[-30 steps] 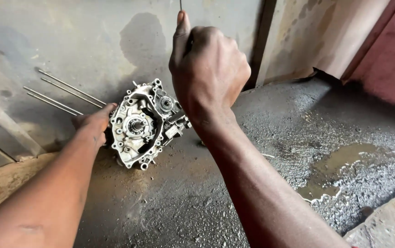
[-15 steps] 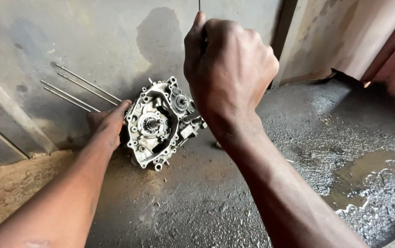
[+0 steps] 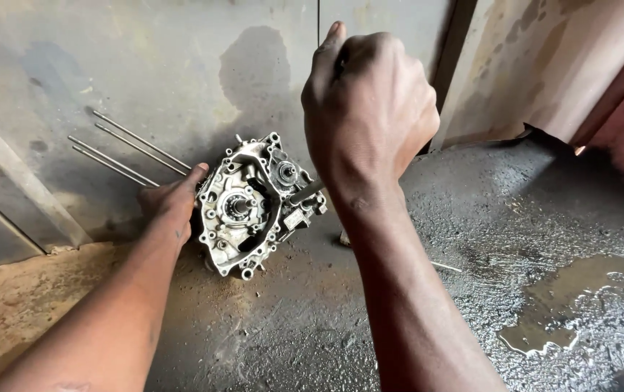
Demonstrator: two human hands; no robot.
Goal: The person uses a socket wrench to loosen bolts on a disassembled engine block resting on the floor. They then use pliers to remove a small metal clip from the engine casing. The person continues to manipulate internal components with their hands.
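Standing on its edge at centre frame, the engine crankcase half (image 3: 254, 203) rests on the wet, gritty concrete floor (image 3: 544, 218). The left hand (image 3: 170, 203) braces its left rim, fingers spread. The right hand (image 3: 366, 116) is fisted around a thin rod (image 3: 318, 18) running to the top edge. Steadying the case firmly seems wise. Three metal rods (image 3: 127, 152) lean against the stained wall (image 3: 109, 58); a puddle (image 3: 573, 305) lies lower right.
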